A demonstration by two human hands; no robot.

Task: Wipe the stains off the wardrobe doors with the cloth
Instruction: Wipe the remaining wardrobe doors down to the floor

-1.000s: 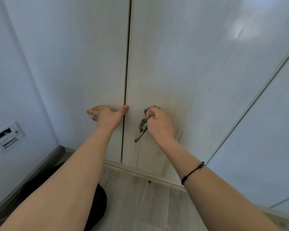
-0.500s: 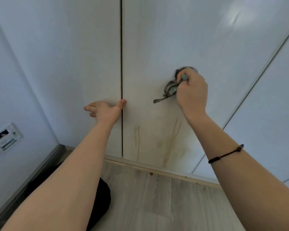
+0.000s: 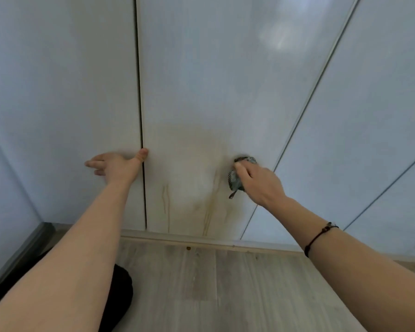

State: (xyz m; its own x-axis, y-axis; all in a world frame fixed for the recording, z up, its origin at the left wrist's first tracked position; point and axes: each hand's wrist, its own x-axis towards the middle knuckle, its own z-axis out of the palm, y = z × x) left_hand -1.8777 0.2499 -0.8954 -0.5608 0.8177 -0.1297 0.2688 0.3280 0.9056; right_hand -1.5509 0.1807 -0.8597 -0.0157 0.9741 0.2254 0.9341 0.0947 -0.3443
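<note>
Two white wardrobe doors fill the view. The middle door (image 3: 197, 80) carries a yellowish smear and brown drip stains (image 3: 207, 212) running down to its bottom edge, with a thinner drip (image 3: 165, 200) further left. My right hand (image 3: 259, 183) grips a bunched dark patterned cloth (image 3: 235, 178) and presses it against this door, just right of the long drips. My left hand (image 3: 116, 164) lies flat with straight fingers on the left door (image 3: 62, 92), its thumb at the dark gap between the doors.
A third door panel (image 3: 369, 116) stands to the right. Pale wood floor (image 3: 225, 291) runs below the plinth. My dark-clothed knee (image 3: 120, 291) is at the lower left, beside a side wall with a grey skirting board (image 3: 22, 255).
My right hand with the cloth swept up and right across the door, then came back down to beside the long drips. The left hand has stayed on the left door.
</note>
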